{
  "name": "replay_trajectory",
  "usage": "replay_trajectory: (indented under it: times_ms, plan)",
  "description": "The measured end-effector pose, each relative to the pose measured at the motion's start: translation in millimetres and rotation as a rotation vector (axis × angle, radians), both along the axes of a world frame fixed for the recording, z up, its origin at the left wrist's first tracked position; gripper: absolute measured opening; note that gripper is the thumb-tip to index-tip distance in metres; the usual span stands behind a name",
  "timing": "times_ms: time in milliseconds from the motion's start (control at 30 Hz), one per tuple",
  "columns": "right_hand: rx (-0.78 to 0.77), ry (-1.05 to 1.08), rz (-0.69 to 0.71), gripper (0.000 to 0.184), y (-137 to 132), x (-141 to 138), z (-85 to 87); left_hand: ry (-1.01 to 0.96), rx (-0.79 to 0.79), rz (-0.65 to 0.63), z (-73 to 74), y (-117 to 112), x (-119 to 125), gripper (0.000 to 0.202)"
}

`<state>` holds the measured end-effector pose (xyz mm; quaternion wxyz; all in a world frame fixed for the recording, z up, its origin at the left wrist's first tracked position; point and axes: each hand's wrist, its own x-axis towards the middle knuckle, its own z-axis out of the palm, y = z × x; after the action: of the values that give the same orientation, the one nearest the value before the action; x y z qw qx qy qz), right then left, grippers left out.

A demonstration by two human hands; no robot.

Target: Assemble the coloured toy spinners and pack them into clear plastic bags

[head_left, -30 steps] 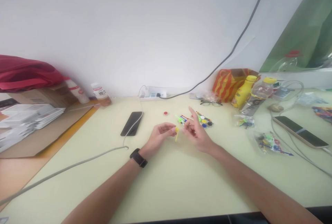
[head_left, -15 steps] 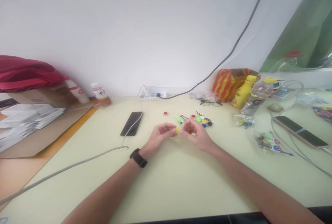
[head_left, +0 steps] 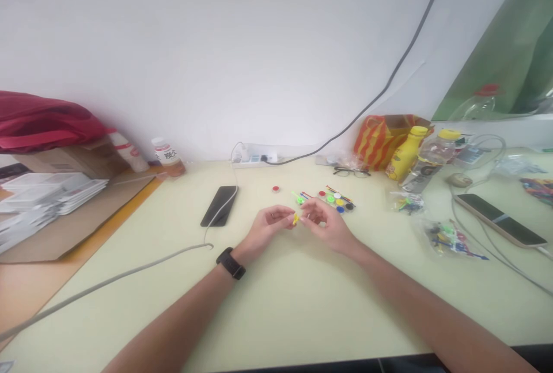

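Yellow piece (head_left: 295, 219) is pinched between both grips just above the worktop (head_left: 276, 304). The left grip (head_left: 265, 226) is clamped on one end and the right grip (head_left: 330, 224) on the other. Coloured parts (head_left: 336, 200) lie just beyond the right grip.

Small bottle (head_left: 166, 156), back left of the surface (head_left: 276, 304): white label, a few dark characters, Chinese-looking, too blurred to read with certainty. Clear bottle (head_left: 427, 161), right side: dark mark on its label, illegible. No other text, brand or number legible.
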<state>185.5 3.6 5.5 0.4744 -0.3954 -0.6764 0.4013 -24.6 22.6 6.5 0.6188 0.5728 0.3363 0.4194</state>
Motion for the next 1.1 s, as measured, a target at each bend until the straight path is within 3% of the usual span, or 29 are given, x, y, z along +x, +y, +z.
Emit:
replay_trajectory:
  times_ms: [200,267,333,433,500,567,600,700,767,833,967,1100]
  plan:
    - [-0.069,0.1,-0.054,0.055,-1,-2,0.9,-0.005,-0.012,0.029,-1.4,1,-2,0.03]
    - [-0.123,0.146,-0.052,0.048,-1,-2,0.8,-0.008,-0.003,0.038,-1.6,2,-2,0.029]
    - [-0.2,0.16,0.049,0.033,-2,-2,1.7,-0.016,0.003,0.052,-1.5,2,-2,0.03]
    - [-0.26,0.152,0.208,0.063,-2,1,5.1,-0.027,-0.004,0.07,-1.3,2,-2,0.03]
    - [-0.2,0.144,0.155,0.057,-2,2,7.3,-0.024,-0.007,0.061,-1.2,2,-2,0.029]
    - [-0.131,0.135,0.059,0.034,-2,1,7.7,-0.021,-0.005,0.048,-1.2,2,-2,0.027]
    - [-0.116,0.137,0.032,0.033,-2,-1,7.1,-0.023,-0.003,0.048,-1.2,2,-2,0.027]
    - [-0.137,0.165,0.013,0.057,-3,-5,3.4,-0.034,-0.003,0.057,-0.8,2,-2,0.027]
    - [-0.164,0.195,0.007,0.054,-3,-6,1.2,-0.038,-0.002,0.059,-0.4,2,-2,0.028]
    - [-0.205,0.203,0.028,0.035,-2,-4,0.5,-0.036,0.003,0.059,-0.1,2,-1,0.028]
    - [-0.32,0.196,0.211,0.07,1,3,2.9,-0.032,0.003,0.068,0.2,2,-1,0.029]
    - [-0.28,0.257,0.152,0.059,2,4,7.0,-0.029,-0.006,0.067,0.0,2,-1,0.028]
